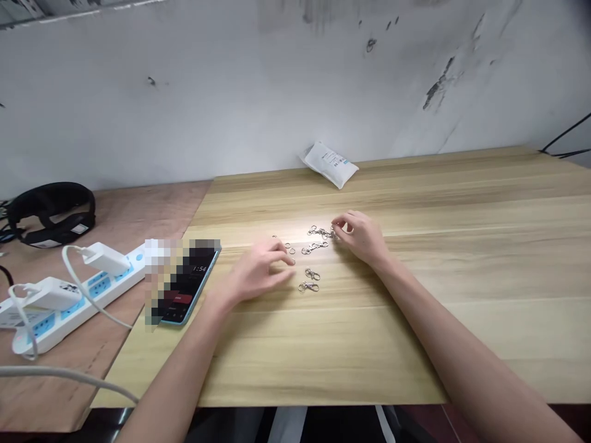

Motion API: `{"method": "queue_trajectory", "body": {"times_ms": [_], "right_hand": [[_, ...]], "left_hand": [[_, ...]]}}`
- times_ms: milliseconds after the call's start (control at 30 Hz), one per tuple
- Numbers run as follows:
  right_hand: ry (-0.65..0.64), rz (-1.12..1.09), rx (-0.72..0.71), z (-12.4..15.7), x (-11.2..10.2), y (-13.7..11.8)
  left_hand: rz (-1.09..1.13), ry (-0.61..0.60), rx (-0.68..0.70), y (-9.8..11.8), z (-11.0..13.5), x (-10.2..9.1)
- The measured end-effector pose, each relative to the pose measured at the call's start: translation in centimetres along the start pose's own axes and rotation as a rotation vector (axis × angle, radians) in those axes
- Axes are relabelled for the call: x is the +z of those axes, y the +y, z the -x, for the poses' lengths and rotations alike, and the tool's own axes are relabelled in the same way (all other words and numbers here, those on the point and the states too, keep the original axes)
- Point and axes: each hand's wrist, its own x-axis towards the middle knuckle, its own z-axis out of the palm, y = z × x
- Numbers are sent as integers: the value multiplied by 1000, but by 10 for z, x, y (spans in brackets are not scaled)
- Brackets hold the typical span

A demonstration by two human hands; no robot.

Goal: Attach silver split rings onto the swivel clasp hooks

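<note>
Small silver split rings (287, 245) lie on the wooden table beside my left hand (261, 267). That hand is low over the tabletop, thumb and fingers apart, with a fingertip at one ring; part of the ring group is covered by it. My right hand (362, 237) has its thumb and fingertips pinched at the right edge of a small pile of silver swivel clasps (323, 232). What lies between those fingertips is too small to make out. Nearer to me are a row of clasps (315, 247), a single clasp (313, 274) and another clasp with a ring (309, 287).
A white plastic packet (330, 163) rests at the back against the wall. To the left are a phone (191, 289), partly pixelated, a power strip (99, 286) with plugged-in chargers and cables, and a black headset (50, 212). The table's front edge runs below my forearms.
</note>
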Motion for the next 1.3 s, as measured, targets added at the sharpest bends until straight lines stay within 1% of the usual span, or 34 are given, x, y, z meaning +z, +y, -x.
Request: {"method": "queue_trajectory", "body": {"times_ms": [67, 133, 233, 300, 400, 533, 633, 733, 867, 967, 1033, 1133, 1300], "right_hand": [[-17, -6, -26, 0, 1, 0], [-18, -10, -50, -1, 2, 0], [7, -7, -72, -1, 1, -4], [14, -16, -97, 0, 1, -10], [-3, -59, -134, 3, 1, -23], [-47, -133, -172, 7, 2, -40], [-75, -157, -195, 9, 3, -49], [-129, -202, -208, 11, 1, -54], [-243, -299, -220, 14, -4, -63], [-311, -325, -314, 17, -1, -69], [-295, -314, -357, 18, 3, -72], [-253, -328, -305, 19, 8, -72], [-295, -442, -187, 21, 8, -74]], "left_hand": [[34, -88, 19, 9, -1, 3], [40, -122, 37, 15, -2, 8], [51, -110, 72, 16, -3, 15], [63, -102, 70, 14, -3, 17], [95, -104, 39, 11, -3, 14], [146, -147, 18, 10, -2, 8], [130, -152, 1, 10, -1, 8], [109, -119, -5, 8, -2, 10], [184, 16, -34, 2, -2, 8], [254, 88, -99, 0, -3, 5], [287, 95, -117, 1, -3, 4], [303, 103, -114, 3, -4, 5], [250, 144, -75, 7, -4, 6]]}}
